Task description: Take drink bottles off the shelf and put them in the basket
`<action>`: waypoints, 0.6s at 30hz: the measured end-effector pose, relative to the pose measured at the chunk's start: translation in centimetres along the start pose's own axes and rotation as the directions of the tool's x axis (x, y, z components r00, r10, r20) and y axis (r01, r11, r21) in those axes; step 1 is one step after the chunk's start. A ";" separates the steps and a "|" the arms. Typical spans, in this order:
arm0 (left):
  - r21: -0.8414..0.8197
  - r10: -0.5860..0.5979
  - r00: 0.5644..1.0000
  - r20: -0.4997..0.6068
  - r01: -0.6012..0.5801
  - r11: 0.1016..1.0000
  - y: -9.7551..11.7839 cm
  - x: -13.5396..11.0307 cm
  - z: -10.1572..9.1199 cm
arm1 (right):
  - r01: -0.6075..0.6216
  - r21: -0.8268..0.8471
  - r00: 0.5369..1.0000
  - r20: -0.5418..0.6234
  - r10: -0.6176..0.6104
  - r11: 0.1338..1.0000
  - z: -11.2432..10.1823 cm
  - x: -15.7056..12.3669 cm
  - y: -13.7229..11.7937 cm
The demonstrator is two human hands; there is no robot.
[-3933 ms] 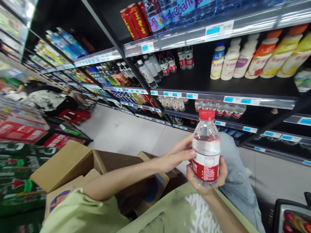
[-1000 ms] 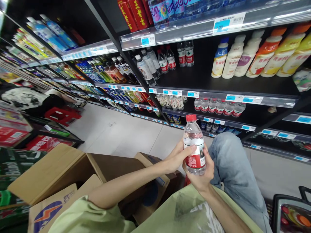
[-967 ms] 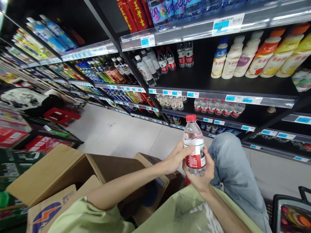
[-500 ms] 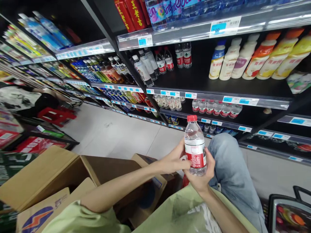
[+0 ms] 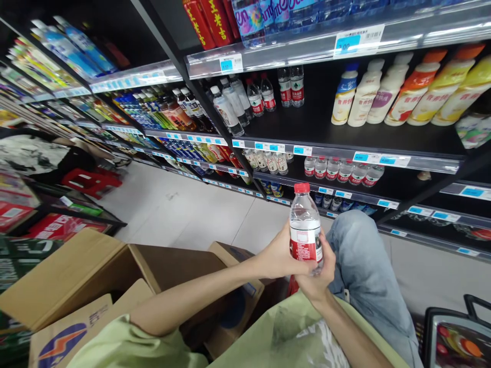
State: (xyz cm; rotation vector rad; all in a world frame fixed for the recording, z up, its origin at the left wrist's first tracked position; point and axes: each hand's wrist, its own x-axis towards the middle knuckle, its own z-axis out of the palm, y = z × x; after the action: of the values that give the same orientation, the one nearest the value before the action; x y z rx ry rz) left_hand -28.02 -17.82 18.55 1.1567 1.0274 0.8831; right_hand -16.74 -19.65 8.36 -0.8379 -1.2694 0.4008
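A clear water bottle (image 5: 305, 225) with a red cap and a red-and-white label is held nearly upright in front of me, above my lap. My left hand (image 5: 282, 255) wraps its left side, with the thumb lying across the lower edge of the label. Around the lower right side of the bottle, my right hand (image 5: 320, 276) is closed, also supporting it from below. Several similar red-capped bottles (image 5: 345, 171) stand in a row on a low shelf behind it.
Black shelves (image 5: 307, 120) of drinks run across the view, with milk-drink bottles (image 5: 358, 97) at the right. Open cardboard boxes (image 5: 76, 271) sit at my left. A red stool (image 5: 90, 181) stands in the aisle beside another person. A black-framed basket (image 5: 456, 332) is at lower right.
My left thumb has slid rightward across the bottle's lower part. The bottle has turned slightly and shifted a little left within my hands.
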 end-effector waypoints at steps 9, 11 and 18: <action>0.006 -0.023 0.987 -0.156 0.024 1.000 0.6 0.0 -0.3 | 0.038 -0.037 0.997 0.070 -0.036 0.999 0.0 -0.6 0.1; 0.019 -0.026 0.985 -0.171 0.030 0.999 0.9 0.0 -0.4 | 0.039 -0.058 0.996 0.078 -0.035 0.998 0.1 -0.9 0.4; -0.109 -0.023 0.991 -0.133 0.008 0.994 -0.9 0.4 -0.9 | 0.010 -0.101 1.000 0.017 -0.008 0.995 0.2 -0.2 -0.1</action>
State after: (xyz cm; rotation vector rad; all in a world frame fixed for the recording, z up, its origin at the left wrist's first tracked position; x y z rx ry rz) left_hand -28.68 -17.36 17.55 1.0077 1.0824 1.0025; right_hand -17.03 -19.77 8.26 -0.9151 -1.3168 0.3390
